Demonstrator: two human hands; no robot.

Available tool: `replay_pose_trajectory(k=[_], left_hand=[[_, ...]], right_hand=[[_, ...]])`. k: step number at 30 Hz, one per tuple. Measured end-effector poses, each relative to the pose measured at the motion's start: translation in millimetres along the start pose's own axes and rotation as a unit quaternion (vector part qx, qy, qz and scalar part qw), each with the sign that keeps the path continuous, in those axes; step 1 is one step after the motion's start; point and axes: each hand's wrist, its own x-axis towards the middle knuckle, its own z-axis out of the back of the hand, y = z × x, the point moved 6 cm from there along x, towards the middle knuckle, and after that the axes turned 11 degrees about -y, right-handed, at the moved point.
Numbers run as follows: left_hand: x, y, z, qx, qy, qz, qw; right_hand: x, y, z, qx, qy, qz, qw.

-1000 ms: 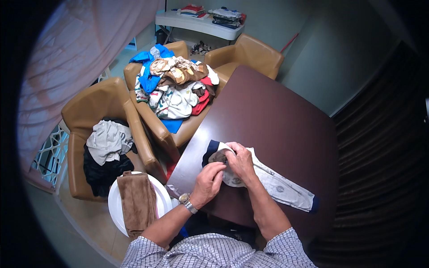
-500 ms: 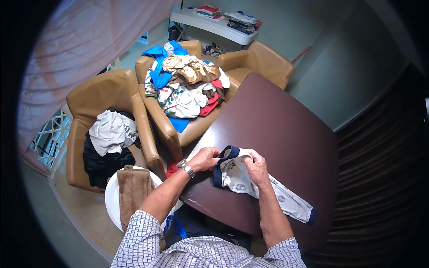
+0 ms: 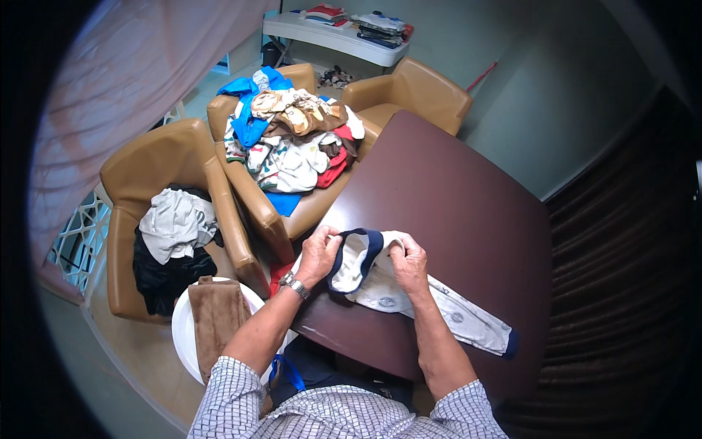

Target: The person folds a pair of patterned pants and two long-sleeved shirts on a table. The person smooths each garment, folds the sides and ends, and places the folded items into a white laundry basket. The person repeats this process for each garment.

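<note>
A pair of white patterned pants (image 3: pixel 457 311) with a navy waistband and a navy cuff lies partly over the near part of the dark brown table (image 3: pixel 453 190). My left hand (image 3: pixel 319 254) pinches the left side of the waistband. On the other side, my right hand (image 3: pixel 409 263) grips the white cloth beside the waistband. Between the two hands the waist opening gapes, showing the white inside. One leg stretches out flat to the right, past my right forearm.
A tan armchair (image 3: pixel 245 183) left of the table bears a heap of mixed clothes (image 3: pixel 296 139). Another armchair (image 3: pixel 150 157) holds grey and black clothes (image 3: pixel 175 227). Beside my left forearm, a brown folded cloth (image 3: pixel 216 314) rests on a round white surface (image 3: pixel 186 340). Folded stacks sit on a white table (image 3: pixel 329 33) behind.
My left hand has drawn the waistband to the left and turned it, so its opening faces me more. The right hand has shifted slightly left. The whole view has moved a little.
</note>
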Motion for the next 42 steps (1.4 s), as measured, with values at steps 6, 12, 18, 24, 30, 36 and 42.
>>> replay_pose_trajectory(k=[6,12,18,24,30,36,42], left_hand=[[-3,-27,18,0.109,-0.049,-0.122,0.985],[-54,-74,31,0.031,-0.001,-0.223,0.974],[-91,-91,-1,0.191,0.044,-0.278,0.940],[-62,-48,15,0.097,-0.031,-0.138,0.985],[-30,-17,19,0.169,-0.015,-0.069,0.983],[-24,-21,14,0.223,0.007,-0.052,0.973],[-13,-6,17,0.205,0.025,-0.056,0.977]], right_hand=[[-5,-6,-13,-0.045,0.015,-0.012,0.999],[-5,1,-19,-0.057,0.002,-0.014,0.998],[-6,5,-20,-0.040,-0.029,-0.002,0.999],[-4,11,-16,-0.049,-0.041,-0.005,0.998],[-9,14,-25,-0.044,-0.017,0.029,0.998],[-21,36,-30,-0.068,0.053,0.105,0.991],[-69,30,-54,-0.143,0.192,0.204,0.949]])
